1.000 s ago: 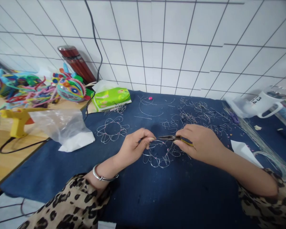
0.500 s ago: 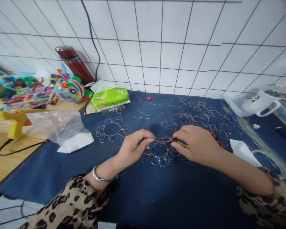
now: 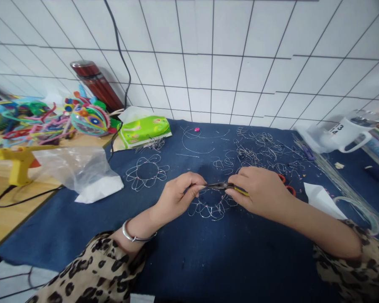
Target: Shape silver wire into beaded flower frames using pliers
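Observation:
My right hand (image 3: pixel 255 189) is closed round the yellow handles of a pair of needle-nose pliers (image 3: pixel 220 185), whose jaws point left. The tips of the jaws meet the pinched thumb and fingers of my left hand (image 3: pixel 185 191). Whatever sits between those fingertips is too small to make out. Below the pliers, on the dark blue cloth, lies a flower-shaped wire ring (image 3: pixel 211 209) with small pink beads, partly hidden by my hands. Another flower-shaped wire ring (image 3: pixel 147 172) lies flat to the left.
Wire scraps (image 3: pixel 249 153) and red-handled scissors (image 3: pixel 290 190) lie behind and beside my right hand. Long straight wires (image 3: pixel 344 181) and a white mug (image 3: pixel 350 132) are at the right. Leftward are a green tissue pack (image 3: pixel 145 131), a plastic bag (image 3: pixel 82 168) and a yellow glue gun (image 3: pixel 19 164).
The view has shifted very slightly. Both hands and the pliers hold nearly the same position, with the jaws still at my left fingertips.

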{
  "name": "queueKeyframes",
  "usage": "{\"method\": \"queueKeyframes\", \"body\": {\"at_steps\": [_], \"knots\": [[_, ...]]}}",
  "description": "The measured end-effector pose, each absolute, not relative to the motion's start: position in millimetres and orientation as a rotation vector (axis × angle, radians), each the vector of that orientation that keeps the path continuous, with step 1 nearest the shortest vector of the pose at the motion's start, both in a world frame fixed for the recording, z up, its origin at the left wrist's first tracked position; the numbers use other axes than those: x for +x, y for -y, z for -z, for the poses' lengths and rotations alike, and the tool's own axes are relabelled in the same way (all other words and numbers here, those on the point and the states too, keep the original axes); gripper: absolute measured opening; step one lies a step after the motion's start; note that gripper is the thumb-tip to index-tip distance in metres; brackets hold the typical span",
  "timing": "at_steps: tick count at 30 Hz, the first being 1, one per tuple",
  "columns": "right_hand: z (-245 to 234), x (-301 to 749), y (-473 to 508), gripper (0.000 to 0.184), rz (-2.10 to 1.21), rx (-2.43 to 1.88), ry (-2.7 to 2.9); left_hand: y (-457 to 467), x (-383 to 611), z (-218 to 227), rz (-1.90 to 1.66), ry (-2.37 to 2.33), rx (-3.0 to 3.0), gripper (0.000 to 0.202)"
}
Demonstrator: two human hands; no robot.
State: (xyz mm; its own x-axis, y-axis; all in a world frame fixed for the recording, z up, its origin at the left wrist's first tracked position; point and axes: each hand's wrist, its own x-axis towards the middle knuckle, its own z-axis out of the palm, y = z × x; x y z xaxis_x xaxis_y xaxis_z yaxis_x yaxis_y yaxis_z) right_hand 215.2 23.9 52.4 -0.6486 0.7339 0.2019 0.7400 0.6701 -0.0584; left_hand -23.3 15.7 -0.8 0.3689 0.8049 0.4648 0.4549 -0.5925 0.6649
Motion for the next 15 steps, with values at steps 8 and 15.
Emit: {"method": "queueKeyframes", "body": {"at_steps": [8, 15], "knots": [[-53.4, 215.0, -22.7, 0.031, 0.091, -1.193, 2.7, -16.1, -23.5, 1.4, -1.105, -1.047, 2.279, 0.009], [-50.0, 213.9, -22.3, 0.033, 0.111, -1.198, 2.705, -16.0, -23.5, 1.8, -1.117, -1.057, 2.324, 0.009]]}}
